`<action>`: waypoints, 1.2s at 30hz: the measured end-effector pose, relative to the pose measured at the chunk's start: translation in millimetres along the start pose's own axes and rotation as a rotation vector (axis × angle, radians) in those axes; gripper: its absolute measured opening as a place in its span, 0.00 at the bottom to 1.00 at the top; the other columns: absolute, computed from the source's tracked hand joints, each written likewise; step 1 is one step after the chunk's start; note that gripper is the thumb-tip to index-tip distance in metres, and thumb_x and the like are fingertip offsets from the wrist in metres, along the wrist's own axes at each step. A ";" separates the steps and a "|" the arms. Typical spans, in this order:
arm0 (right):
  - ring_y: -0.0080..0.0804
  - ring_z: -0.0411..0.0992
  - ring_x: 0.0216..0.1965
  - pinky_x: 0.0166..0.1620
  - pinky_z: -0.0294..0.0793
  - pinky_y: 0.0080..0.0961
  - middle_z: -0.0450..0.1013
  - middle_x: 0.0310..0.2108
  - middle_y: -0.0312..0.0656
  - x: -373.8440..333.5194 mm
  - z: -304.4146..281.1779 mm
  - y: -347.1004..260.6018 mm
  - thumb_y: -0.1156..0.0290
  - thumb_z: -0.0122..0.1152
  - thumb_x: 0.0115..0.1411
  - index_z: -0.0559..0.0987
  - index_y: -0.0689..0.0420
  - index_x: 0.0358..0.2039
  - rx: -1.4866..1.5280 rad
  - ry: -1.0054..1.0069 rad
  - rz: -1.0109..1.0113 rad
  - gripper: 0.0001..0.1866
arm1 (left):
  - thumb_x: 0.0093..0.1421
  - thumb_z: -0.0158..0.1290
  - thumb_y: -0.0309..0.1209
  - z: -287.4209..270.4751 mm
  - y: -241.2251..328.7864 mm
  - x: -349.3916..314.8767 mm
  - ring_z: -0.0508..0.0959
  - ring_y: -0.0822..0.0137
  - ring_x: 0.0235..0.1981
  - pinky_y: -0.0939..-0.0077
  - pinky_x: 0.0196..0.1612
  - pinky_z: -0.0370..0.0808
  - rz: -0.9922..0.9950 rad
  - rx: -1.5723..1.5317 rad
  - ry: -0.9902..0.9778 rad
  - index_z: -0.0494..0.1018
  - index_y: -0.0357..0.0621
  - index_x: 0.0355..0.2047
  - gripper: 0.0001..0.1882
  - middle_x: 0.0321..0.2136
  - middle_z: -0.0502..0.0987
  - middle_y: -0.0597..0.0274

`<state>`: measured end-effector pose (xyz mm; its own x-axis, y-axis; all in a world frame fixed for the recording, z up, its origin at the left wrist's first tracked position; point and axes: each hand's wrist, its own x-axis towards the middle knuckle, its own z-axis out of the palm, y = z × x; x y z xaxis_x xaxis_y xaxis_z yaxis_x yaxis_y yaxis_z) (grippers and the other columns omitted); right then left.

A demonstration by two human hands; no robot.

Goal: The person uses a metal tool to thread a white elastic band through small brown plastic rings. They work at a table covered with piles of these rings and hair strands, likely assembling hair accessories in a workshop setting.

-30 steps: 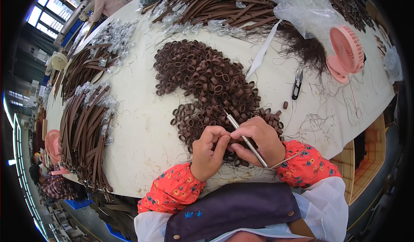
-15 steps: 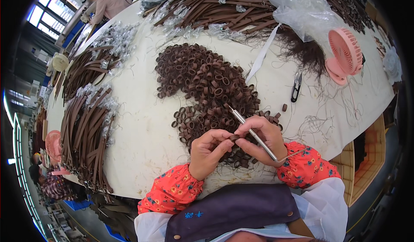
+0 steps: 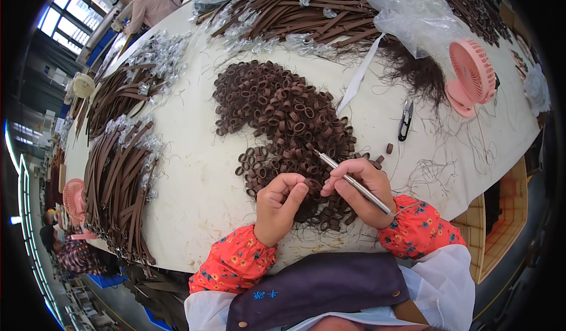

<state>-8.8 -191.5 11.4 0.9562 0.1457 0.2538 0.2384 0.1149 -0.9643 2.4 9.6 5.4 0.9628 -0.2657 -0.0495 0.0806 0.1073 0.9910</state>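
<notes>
A slim silver pen-shaped tool (image 3: 359,186) with a thin cord at its rear end lies in my right hand (image 3: 367,194), its dark tip pointing up and left over the pile. The fingers of that hand are closed round the shaft. My left hand (image 3: 279,206) is closed in a pinch, thumb against forefinger, at the pile's near edge; I cannot make out what it holds, if anything. A small brown loop (image 3: 313,185) shows beside its fingertips. Many such loops make up the large brown pile (image 3: 277,104) beyond both hands.
Thread snips (image 3: 405,120) and a pink fan (image 3: 470,74) stand to the right, near loose threads. Bundles of brown straps (image 3: 118,178) lie at the left, more straps (image 3: 306,10) along the back with clear plastic (image 3: 413,10). A person (image 3: 144,7) sits far left.
My hands have moved apart; the small loop that both held at their fingertips is no longer plainly between them. The pen-shaped tool has shifted slightly right and down with my right hand.
</notes>
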 end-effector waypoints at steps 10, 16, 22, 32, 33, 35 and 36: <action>0.22 0.74 0.25 0.55 0.67 0.36 0.73 0.19 0.35 3.3 -11.9 -8.2 0.71 0.46 0.69 0.75 0.63 0.39 0.103 -0.070 -0.138 0.10 | 0.66 0.52 0.27 2.9 1.3 0.7 0.65 0.87 0.25 0.91 0.28 0.60 0.021 0.001 0.033 0.72 0.36 0.40 0.06 0.26 0.72 0.76; 0.27 0.75 0.25 0.57 0.65 0.40 0.72 0.19 0.36 5.6 -15.0 -6.8 0.71 0.46 0.69 0.74 0.62 0.38 -0.004 -0.130 -0.197 0.09 | 0.65 0.52 0.26 3.1 0.3 0.3 0.65 0.87 0.24 0.91 0.27 0.61 0.048 0.050 0.036 0.73 0.35 0.39 0.06 0.24 0.72 0.76; 0.25 0.75 0.28 0.57 0.66 0.38 0.73 0.20 0.35 4.9 -10.6 -8.1 0.72 0.48 0.68 0.76 0.63 0.38 0.045 -0.100 -0.180 0.09 | 0.65 0.52 0.26 3.4 -1.2 0.5 0.65 0.87 0.24 0.90 0.27 0.61 0.060 0.060 0.027 0.73 0.35 0.38 0.06 0.23 0.72 0.76; 0.25 0.76 0.27 0.57 0.66 0.40 0.76 0.23 0.34 5.9 -11.4 -4.9 0.72 0.52 0.67 0.76 0.60 0.39 -0.131 -0.156 -0.302 0.07 | 0.66 0.52 0.27 5.7 -1.2 0.5 0.65 0.87 0.24 0.91 0.27 0.61 0.042 0.034 0.033 0.73 0.35 0.38 0.06 0.24 0.73 0.75; 0.25 0.76 0.26 0.57 0.66 0.41 0.76 0.23 0.34 6.2 -11.8 -4.8 0.72 0.52 0.66 0.76 0.60 0.39 -0.150 -0.162 -0.309 0.06 | 0.66 0.52 0.27 5.5 -0.6 0.4 0.65 0.87 0.25 0.91 0.27 0.61 0.039 0.045 0.028 0.73 0.35 0.38 0.06 0.24 0.73 0.75; 0.25 0.76 0.26 0.57 0.66 0.40 0.76 0.23 0.34 6.5 -12.2 -6.1 0.72 0.51 0.67 0.76 0.60 0.39 -0.155 -0.163 -0.298 0.06 | 0.66 0.52 0.27 4.5 0.8 0.1 0.65 0.87 0.25 0.91 0.27 0.61 0.033 0.069 0.018 0.73 0.35 0.38 0.06 0.24 0.73 0.75; 0.24 0.76 0.26 0.57 0.66 0.40 0.76 0.23 0.34 6.4 -12.4 -6.9 0.72 0.51 0.67 0.76 0.60 0.39 -0.156 -0.163 -0.292 0.07 | 0.66 0.52 0.27 4.2 0.3 -0.1 0.65 0.87 0.25 0.91 0.27 0.61 0.032 0.067 0.015 0.73 0.35 0.38 0.06 0.24 0.73 0.75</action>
<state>-2.2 -203.5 18.8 0.8075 0.2855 0.5162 0.5322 0.0250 -0.8463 1.3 5.7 6.2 0.9684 -0.2485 -0.0194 0.0331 0.0508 0.9982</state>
